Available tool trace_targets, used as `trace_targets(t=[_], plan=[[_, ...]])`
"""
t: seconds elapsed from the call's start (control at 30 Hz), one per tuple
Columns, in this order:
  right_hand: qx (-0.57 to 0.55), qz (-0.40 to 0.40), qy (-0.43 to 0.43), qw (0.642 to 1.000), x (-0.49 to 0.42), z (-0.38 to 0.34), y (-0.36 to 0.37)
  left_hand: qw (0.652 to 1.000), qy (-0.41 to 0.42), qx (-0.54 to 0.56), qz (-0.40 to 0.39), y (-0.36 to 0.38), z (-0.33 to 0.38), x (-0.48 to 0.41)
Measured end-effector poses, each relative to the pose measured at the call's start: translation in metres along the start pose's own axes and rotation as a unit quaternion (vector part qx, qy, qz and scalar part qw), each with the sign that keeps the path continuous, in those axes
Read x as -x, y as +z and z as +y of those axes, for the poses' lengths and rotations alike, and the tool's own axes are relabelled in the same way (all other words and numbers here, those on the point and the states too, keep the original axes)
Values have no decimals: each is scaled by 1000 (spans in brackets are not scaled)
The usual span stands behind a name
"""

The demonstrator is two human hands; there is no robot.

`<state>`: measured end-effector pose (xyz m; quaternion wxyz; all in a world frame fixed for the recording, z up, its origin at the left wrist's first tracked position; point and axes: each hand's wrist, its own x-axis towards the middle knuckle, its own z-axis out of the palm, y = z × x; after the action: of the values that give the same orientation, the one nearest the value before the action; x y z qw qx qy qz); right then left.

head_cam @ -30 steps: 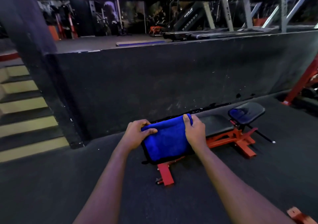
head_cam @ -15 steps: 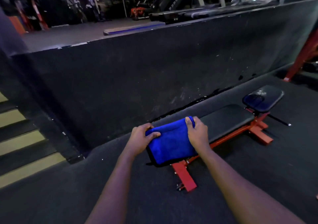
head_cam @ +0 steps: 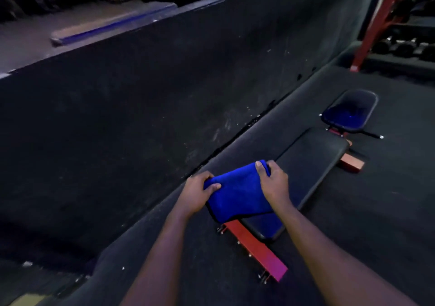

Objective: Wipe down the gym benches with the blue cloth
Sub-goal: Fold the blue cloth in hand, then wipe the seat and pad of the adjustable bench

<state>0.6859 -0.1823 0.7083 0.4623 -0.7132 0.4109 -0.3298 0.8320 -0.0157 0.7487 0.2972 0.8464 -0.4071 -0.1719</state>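
Preparation stage, by my judgement: the blue cloth (head_cam: 237, 195) is folded into a thick pad and held at both short edges, not yet spread flat on any surface. Left hand (head_cam: 195, 194) grips the cloth's left edge, thumb lying over the top and fingers curled beneath. Right hand (head_cam: 274, 183) grips the right edge, thumb on the upper face near the far corner, fingers wrapped round the side. Both forearms reach forward, roughly parallel, wrists level. The cloth sits over the near end of the bench pad (head_cam: 313, 162), a long black cushion on a red frame (head_cam: 256, 249); whether cloth and pad touch cannot be told from this view. A separate seat pad (head_cam: 350, 112) lies beyond the far end, just apart from the long pad. Assessment of the next move: lower the cloth flat onto the pad, press with the palms, then draw it along the length toward the seat pad. The fold should be kept so the cloth does not bunch.
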Motion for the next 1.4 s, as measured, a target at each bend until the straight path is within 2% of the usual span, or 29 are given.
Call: trace_targets(t=[0.13, 0.23, 0.47, 0.67, 0.83, 1.17, 1.3, 1.4], plan=[[8, 24, 43, 999, -28, 6, 37, 998, 11, -24, -62, -8, -36, -70], [5, 52, 94, 994, -42, 19, 66, 990, 49, -44, -127, -7, -65, -123], [-45, 145, 256, 955, -49, 37, 118, 950, 133, -83, -269, 3, -104, -219], [-48, 274, 308, 910, -31, 61, 138, 892, 213, -103, -386, 42, -99, -266], [-59, 340, 347, 872, -21, 89, 161, 842, 271, -129, -448, 83, -106, -287], [-57, 451, 416, 788, -23, 97, 199, 720, 370, -187, -556, 117, -109, -316], [-26, 481, 449, 753, -29, 95, 221, 680, 384, -192, -595, 132, -118, -330], [10, 497, 499, 710, -38, 93, 248, 651, 380, -180, -632, 136, -132, -341]])
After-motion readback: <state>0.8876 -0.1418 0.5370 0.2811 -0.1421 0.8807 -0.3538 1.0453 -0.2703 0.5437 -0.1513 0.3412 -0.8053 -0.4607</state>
